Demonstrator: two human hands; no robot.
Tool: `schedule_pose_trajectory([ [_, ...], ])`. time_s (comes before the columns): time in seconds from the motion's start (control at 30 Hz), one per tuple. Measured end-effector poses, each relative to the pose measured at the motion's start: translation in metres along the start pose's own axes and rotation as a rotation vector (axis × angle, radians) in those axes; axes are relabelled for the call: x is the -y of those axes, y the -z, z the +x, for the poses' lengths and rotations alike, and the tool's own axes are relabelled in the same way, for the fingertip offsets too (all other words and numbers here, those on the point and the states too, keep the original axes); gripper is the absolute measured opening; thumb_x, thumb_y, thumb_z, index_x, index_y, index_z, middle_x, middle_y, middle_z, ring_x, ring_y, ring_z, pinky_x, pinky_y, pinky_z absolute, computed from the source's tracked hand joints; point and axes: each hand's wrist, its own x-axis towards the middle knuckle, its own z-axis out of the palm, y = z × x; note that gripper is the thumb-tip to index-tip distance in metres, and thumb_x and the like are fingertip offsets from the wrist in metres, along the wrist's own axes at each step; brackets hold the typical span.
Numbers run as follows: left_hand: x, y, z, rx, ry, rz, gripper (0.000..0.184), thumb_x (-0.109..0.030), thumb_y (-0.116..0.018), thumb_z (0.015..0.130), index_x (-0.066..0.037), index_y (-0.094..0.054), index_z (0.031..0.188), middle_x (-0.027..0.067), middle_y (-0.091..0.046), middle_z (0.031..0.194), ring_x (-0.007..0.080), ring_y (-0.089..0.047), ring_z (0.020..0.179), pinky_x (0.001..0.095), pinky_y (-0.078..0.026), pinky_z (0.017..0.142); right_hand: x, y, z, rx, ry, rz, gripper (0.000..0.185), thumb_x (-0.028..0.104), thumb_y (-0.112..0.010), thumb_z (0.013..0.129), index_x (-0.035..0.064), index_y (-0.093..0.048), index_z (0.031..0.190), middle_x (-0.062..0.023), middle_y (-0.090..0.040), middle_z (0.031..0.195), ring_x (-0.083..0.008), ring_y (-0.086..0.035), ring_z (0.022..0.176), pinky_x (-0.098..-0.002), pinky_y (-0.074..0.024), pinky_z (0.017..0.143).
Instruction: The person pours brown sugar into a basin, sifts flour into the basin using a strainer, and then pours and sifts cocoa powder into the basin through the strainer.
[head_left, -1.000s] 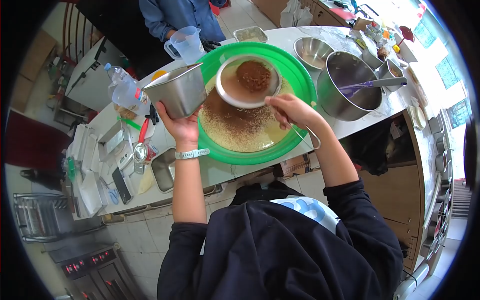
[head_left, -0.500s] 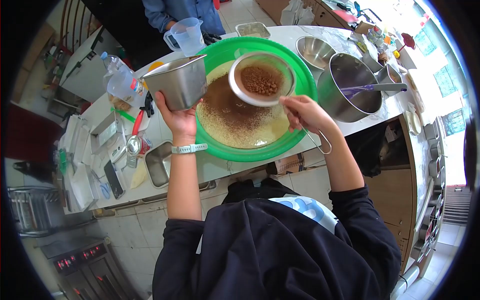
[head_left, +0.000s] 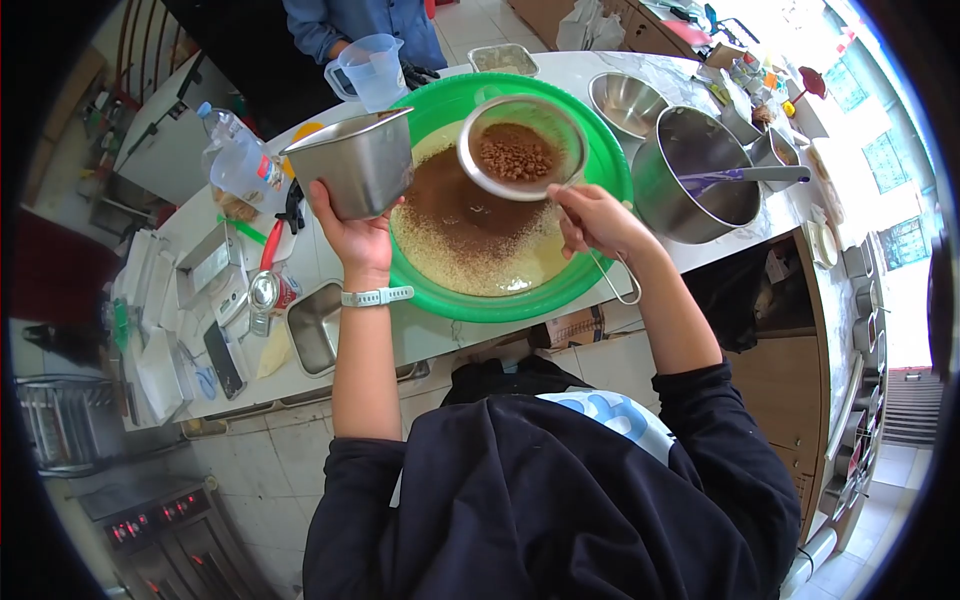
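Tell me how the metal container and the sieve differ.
The metal container is angular; the sieve is round. The container looks deeper than the sieve, where brown powder lies. The sieve is over the green tub; the container is towards the tub's left edge. Both look metallic.

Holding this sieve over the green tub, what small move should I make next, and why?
Probably a gentle shake of the sieve with your right hand: brown clumps sit in it, above the green tub, whose pale mixture is partly brown.
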Motion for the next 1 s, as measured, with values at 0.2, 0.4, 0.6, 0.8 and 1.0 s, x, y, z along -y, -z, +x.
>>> schedule_pose_trajectory([
  [0.2, 0.001, 0.005, 0.002, 0.005, 0.019, 0.011, 0.057, -0.054, -0.048, 0.083, -0.014, -0.042, 0.123, 0.007, -0.053, 0.115, 0.0253, -0.058, 0.094, 0.0397, -0.057, 0.062, -0.003, -0.01, 0.016, 0.074, -0.023, 0.117, 0.032, 0.027, -0.049, 0.091, 0.0027, -0.047, 0.069, -0.0013, -0.041, 0.049, -0.0111, -0.04, 0.039, -0.0294, -0.0467, 0.048],
  [0.4, 0.001, 0.008, 0.003, 0.001, 0.031, 0.008, 0.058, -0.053, -0.05, 0.082, -0.012, -0.042, 0.122, 0.0068, -0.053, 0.115, 0.0249, -0.059, 0.094, 0.0395, -0.057, 0.062, -0.002, -0.019, 0.029, -0.002, 0.019, 0.165, 0.032, 0.027, -0.049, 0.091, 0.0032, -0.046, 0.069, -0.001, -0.041, 0.049, -0.0114, -0.041, 0.039, -0.0287, -0.0459, 0.047],
  [0.6, 0.001, 0.007, 0.001, 0.005, 0.028, 0.013, 0.058, -0.053, -0.05, 0.082, -0.013, -0.042, 0.122, 0.0068, -0.053, 0.115, 0.025, -0.058, 0.096, 0.0398, -0.056, 0.061, -0.002, -0.019, 0.024, 0.134, -0.059, -0.017, 0.034, 0.028, -0.048, 0.091, 0.004, -0.045, 0.067, -0.0012, -0.042, 0.049, -0.0112, -0.041, 0.039, -0.028, -0.0462, 0.047],
  [0.8, 0.001, 0.007, 0.002, 0.007, 0.037, -0.005, 0.056, -0.052, -0.049, 0.083, -0.014, -0.042, 0.123, 0.007, -0.053, 0.115, 0.0258, -0.058, 0.096, 0.0402, -0.057, 0.061, 0.0, -0.008, 0.022, 0.04, -0.021, 0.056, 0.035, 0.029, -0.047, 0.092, 0.0047, -0.044, 0.067, -0.0008, -0.041, 0.049, -0.0099, -0.04, 0.039, -0.0266, -0.0446, 0.047],
  [1.0, 0.001, 0.008, 0.001, 0.029, 0.033, -0.019, 0.054, -0.051, -0.047, 0.084, -0.015, -0.042, 0.123, 0.0076, -0.053, 0.117, 0.027, -0.058, 0.096, 0.0405, -0.057, 0.061, 0.005, 0.009, 0.0, 0.124, -0.108, -0.14, 0.041, 0.033, -0.048, 0.091, 0.0056, -0.041, 0.061, -0.001, -0.04, 0.046, -0.011, -0.04, 0.037, -0.0283, -0.0438, 0.043],
])
